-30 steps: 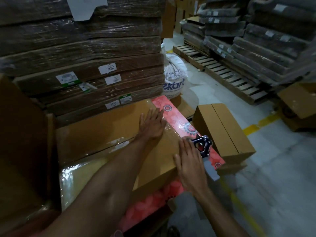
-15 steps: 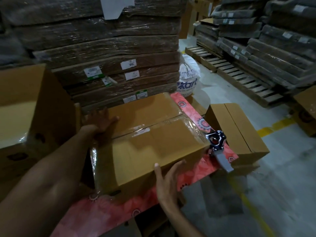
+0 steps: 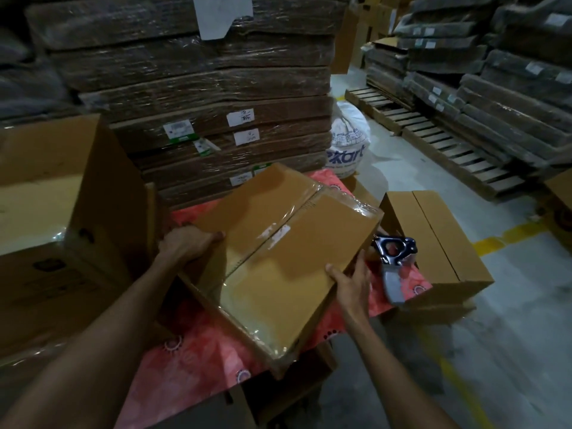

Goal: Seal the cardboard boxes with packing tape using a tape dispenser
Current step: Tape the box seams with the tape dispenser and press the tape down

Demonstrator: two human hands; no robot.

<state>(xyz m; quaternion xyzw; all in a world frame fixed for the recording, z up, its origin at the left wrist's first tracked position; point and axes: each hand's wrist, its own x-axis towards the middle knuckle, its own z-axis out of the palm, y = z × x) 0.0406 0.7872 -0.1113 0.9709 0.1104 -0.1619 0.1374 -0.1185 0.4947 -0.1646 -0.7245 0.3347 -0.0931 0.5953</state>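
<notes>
Head: box [image 3: 288, 261] askew vs. before; L hand [image 3: 188, 246], R hand [image 3: 351, 283] at edges.

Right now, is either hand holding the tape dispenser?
No, the left hand and right hand both grip the taped cardboard box, while the tape dispenser lies untouched to its right.

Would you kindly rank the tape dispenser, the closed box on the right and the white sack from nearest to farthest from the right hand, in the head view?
From the right hand, gripping the taped box:
1. Tape dispenser, just right of it on the red cloth.
2. Closed box, farther right, past the dispenser.
3. White sack, far ahead on the floor.
</notes>
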